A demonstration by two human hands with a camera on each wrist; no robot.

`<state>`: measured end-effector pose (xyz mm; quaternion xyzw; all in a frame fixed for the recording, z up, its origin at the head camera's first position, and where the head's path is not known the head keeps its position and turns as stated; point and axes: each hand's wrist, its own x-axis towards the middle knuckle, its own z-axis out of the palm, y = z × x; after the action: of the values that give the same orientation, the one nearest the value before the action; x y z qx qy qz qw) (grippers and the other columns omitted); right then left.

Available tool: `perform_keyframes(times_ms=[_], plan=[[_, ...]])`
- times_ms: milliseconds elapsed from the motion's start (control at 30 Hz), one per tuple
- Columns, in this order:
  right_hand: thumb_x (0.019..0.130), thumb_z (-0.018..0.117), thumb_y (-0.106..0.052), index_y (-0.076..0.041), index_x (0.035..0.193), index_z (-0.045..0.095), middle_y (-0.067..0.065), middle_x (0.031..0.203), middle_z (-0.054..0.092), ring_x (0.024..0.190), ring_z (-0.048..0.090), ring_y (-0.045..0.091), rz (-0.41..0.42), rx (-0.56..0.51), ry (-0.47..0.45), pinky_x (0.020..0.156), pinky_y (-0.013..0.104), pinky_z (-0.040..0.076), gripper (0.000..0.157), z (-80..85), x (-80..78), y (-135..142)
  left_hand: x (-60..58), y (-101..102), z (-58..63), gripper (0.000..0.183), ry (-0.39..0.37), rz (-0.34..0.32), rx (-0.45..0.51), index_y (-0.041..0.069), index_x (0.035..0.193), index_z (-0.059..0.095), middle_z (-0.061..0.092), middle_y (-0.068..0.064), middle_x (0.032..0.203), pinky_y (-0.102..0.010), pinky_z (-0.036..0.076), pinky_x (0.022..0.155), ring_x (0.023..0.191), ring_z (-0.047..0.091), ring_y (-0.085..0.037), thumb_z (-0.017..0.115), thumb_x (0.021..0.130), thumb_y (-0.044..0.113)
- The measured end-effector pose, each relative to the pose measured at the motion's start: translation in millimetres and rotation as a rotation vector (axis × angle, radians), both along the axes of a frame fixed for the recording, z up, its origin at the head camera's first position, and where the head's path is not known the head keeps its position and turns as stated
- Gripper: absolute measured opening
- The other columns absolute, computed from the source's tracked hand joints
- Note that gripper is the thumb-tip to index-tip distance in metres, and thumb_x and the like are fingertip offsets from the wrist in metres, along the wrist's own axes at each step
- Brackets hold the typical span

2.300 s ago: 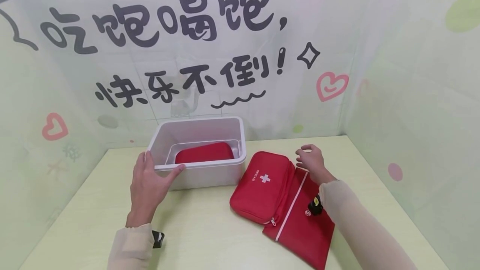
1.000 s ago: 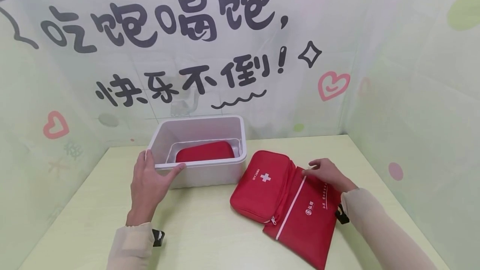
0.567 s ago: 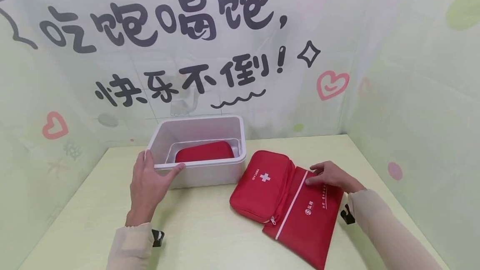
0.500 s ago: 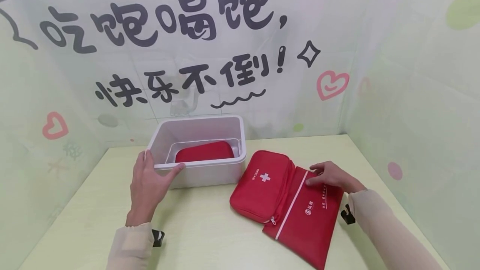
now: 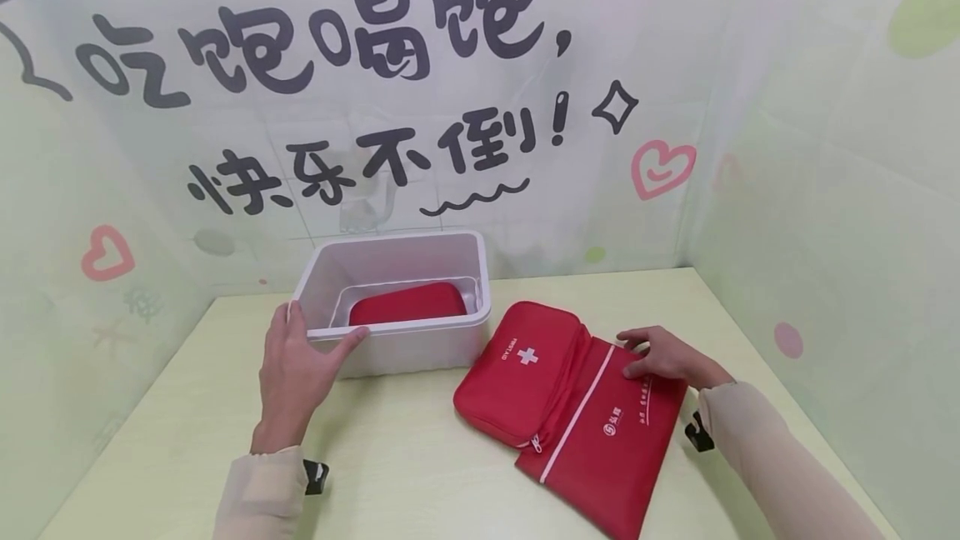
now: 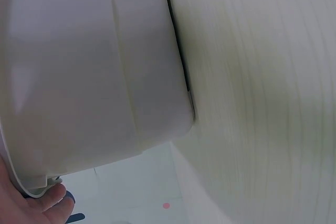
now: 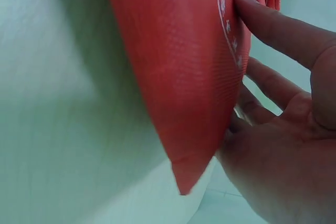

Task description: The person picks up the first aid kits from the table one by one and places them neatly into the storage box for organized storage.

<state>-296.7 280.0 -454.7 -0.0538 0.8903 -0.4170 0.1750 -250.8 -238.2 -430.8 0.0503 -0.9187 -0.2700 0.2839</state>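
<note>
Holding bin rim, pinching flat pouch (tabletop around)

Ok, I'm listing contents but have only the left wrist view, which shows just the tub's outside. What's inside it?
Observer: A red case lies inside the white tub.
Operator: And away to the person's right?
Observer: The right hand pinches the far edge of a flat red pouch.
Operator: Anything between that and the tub?
Observer: Yes, a red bag with a white cross.
</note>
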Motion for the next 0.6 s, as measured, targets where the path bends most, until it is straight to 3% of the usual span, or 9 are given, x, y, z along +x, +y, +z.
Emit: perform_keyframes(times_ms=[300,600], plan=[[0.084,0.077,-0.005,0.006,0.137,0.052,0.016,0.104,0.066,0.08,0.07,0.025,0.01,-0.036,-0.06,0.07,0.043,0.061,0.06,1.1,-1.2,0.1,0.5,-0.2,0.7,0.101,-0.001,0.001,-0.001,0.0,0.149,0.035,0.044,-0.018,0.132,-0.064,0.05,0.084,0.115,0.044,-0.037,0.07,0.08,0.066],[0.087,0.071,-0.002,0.002,0.135,0.054,0.017,0.103,0.065,0.081,0.069,0.028,0.025,-0.086,-0.077,0.069,0.044,0.061,0.051,5.1,-2.6,4.4,0.6,-0.2,2.6,0.101,0.001,-0.004,-0.007,-0.001,0.148,0.035,0.044,-0.019,0.132,-0.064,0.05,0.084,0.115,0.044,-0.037,0.07,0.08,0.065]])
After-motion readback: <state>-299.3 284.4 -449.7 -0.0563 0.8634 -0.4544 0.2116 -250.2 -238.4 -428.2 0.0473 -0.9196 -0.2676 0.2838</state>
